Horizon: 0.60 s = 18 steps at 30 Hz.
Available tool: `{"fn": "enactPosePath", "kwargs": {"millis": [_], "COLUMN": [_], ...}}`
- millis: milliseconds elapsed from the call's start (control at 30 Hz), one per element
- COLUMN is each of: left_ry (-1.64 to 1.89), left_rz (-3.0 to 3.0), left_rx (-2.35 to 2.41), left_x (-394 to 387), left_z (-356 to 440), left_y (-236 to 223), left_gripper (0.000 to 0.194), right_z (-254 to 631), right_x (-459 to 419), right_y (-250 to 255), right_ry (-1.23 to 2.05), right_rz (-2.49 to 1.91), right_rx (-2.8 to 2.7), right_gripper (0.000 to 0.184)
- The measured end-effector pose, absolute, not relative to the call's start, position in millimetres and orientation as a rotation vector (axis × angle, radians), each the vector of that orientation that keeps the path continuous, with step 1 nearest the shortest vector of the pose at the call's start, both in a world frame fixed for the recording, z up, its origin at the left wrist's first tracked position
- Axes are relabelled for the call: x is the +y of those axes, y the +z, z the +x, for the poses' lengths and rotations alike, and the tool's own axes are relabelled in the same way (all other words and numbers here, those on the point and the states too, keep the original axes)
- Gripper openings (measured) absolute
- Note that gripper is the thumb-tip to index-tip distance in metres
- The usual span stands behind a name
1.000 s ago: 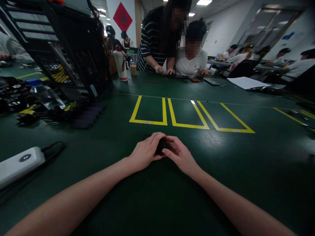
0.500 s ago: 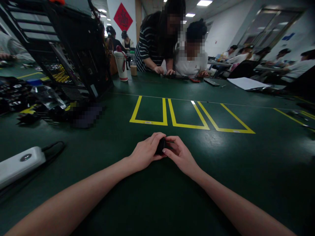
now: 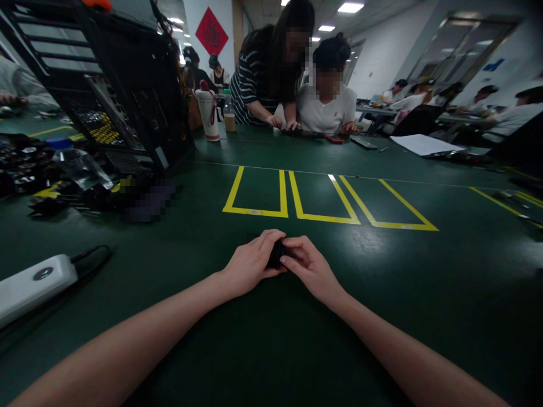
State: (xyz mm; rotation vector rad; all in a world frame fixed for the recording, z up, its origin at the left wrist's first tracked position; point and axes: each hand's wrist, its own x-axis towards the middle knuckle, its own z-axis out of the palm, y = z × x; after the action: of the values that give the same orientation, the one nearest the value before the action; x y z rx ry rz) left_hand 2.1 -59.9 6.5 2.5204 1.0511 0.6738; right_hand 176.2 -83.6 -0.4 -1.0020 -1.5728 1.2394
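Observation:
A small black object (image 3: 276, 254) lies between my hands, low over the green table (image 3: 271, 350); its kind cannot be made out because fingers cover most of it. My left hand (image 3: 254, 259) is closed around its left side, with the fingers over the top and the thumb along the near side. My right hand (image 3: 311, 264) pinches its right end between thumb and fingers. Just beyond the hands, yellow tape outlines (image 3: 255, 212) mark the table.
On the left stand a black computer case (image 3: 153, 113), a clear bottle with a blue cap (image 3: 78, 161) and a white device with a cable (image 3: 38, 282). A white cup (image 3: 208, 113) and white paper (image 3: 424, 144) are farther back. Two people (image 3: 265, 73) are across the table.
My hands and the black object stay nearly in place. The view has shifted very slightly, and the people across the table have barely moved.

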Motion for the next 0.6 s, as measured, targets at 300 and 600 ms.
{"fn": "enactPosePath", "kwargs": {"millis": [300, 600], "left_ry": [0.644, 0.678], "left_rz": [2.509, 2.504], "left_rx": [1.072, 1.045], "left_x": [-60.1, -59.3], "left_z": [1.0, 2.3], "left_y": [7.1, 6.4], "left_gripper": [0.062, 0.061], "right_z": [176.9, 176.3], "right_x": [-85.3, -83.5], "right_y": [5.0, -1.3], "right_ry": [1.266, 1.216], "right_rz": [-1.061, -1.000], "right_rx": [-1.630, -1.606], "right_gripper": [0.027, 0.020]}}
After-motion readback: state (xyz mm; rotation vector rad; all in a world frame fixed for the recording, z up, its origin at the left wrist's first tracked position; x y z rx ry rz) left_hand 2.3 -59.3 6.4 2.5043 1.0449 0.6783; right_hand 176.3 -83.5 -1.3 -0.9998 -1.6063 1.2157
